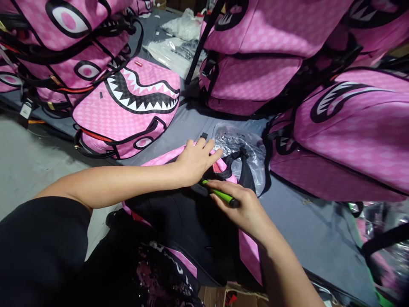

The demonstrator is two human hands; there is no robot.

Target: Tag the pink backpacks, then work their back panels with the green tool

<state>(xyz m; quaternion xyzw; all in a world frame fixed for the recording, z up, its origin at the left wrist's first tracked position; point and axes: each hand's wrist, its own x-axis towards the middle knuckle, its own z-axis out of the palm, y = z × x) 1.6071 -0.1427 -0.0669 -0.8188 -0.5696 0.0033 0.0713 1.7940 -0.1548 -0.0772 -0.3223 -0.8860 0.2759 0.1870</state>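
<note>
A pink and black bag (251, 256) lies in front of me, its dark inner side facing up. My left hand (195, 162) presses on its far pink edge with fingers spread. Close by, my right hand (241, 204) grips a green-handled tool with a black end (225, 197). The tool's working tip is hidden near the bag, so its kind does not show. Black straps (246, 170) with a buckle lie just beyond the hands, over a clear plastic bag (223, 134).
A pink backpack with a shark-mouth print (140, 98) lies at the left, beside a stack of similar backpacks (68, 55). More backpacks (252, 83) stand at the back and right. Clear plastic wrapping (183, 27) lies on the grey table (306, 238). A cardboard box (212, 296) is below.
</note>
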